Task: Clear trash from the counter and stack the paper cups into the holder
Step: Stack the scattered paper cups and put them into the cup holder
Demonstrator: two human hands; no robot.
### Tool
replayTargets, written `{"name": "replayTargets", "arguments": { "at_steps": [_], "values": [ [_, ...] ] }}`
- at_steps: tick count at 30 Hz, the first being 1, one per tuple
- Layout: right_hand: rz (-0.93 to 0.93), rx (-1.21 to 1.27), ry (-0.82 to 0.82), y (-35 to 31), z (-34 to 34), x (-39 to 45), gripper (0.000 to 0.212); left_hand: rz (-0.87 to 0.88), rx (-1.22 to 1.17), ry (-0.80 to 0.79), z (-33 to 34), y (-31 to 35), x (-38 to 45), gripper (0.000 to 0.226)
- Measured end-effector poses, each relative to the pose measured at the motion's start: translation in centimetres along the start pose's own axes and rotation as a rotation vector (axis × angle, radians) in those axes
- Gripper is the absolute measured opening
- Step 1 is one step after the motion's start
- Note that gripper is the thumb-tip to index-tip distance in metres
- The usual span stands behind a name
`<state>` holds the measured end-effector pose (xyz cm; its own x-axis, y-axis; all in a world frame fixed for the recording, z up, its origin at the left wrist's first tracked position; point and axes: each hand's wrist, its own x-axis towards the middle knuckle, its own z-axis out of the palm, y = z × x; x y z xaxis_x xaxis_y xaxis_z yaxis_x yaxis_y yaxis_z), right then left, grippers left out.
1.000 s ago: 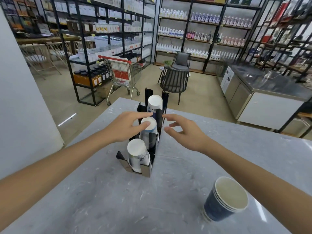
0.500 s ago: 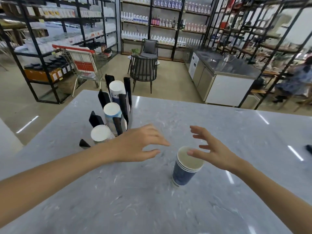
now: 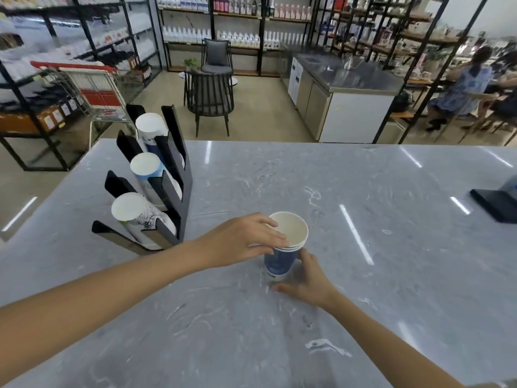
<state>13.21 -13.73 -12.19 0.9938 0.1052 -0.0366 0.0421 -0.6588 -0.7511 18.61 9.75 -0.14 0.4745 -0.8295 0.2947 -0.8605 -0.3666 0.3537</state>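
Observation:
A short stack of dark blue paper cups (image 3: 282,256) stands upright on the grey marble counter (image 3: 363,247), white insides showing. My left hand (image 3: 243,239) grips the stack at its rim from the left, fingers lying over the top edge. My right hand (image 3: 305,278) wraps round the lower part of the stack from the right and front. To the left stands the black tilted cup holder (image 3: 170,191) with three slots, each holding a stack of cups bottom-up.
A black flat device (image 3: 495,203) lies at the counter's right edge. Beyond the counter are a black chair (image 3: 208,96), a red-handled shopping cart (image 3: 86,85), shelving racks, a steel cabinet (image 3: 338,91) and seated people (image 3: 461,85) at the far right.
Both hands came away from the holder and moved right to the cup stack, then closed on it, left at the rim and right at the base. The camera turned right.

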Motion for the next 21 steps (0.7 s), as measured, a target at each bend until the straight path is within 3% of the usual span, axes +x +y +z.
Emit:
{"name": "replayTargets", "arguments": {
  "at_steps": [4, 7, 13, 21],
  "values": [
    [0.021, -0.047, 0.027, 0.4, 1.9, 0.7, 0.077, 0.0, 0.011, 0.006, 0.7, 0.1, -0.3, 0.036],
    [0.032, -0.045, 0.062, 0.5, 2.3, 1.0, 0.065, -0.006, 0.02, 0.051, 1.0, 0.1, -0.4, 0.033],
    [0.091, -0.005, 0.055, 0.0, 1.9, 1.7, 0.077, 0.005, 0.014, 0.065, 0.2, -0.2, -0.7, 0.033],
    [-0.009, 0.001, 0.045, -3.8, 0.4, 4.6, 0.078, -0.027, -0.027, 0.24, -4.3, -1.4, -1.1, 0.029]
  ]
}}
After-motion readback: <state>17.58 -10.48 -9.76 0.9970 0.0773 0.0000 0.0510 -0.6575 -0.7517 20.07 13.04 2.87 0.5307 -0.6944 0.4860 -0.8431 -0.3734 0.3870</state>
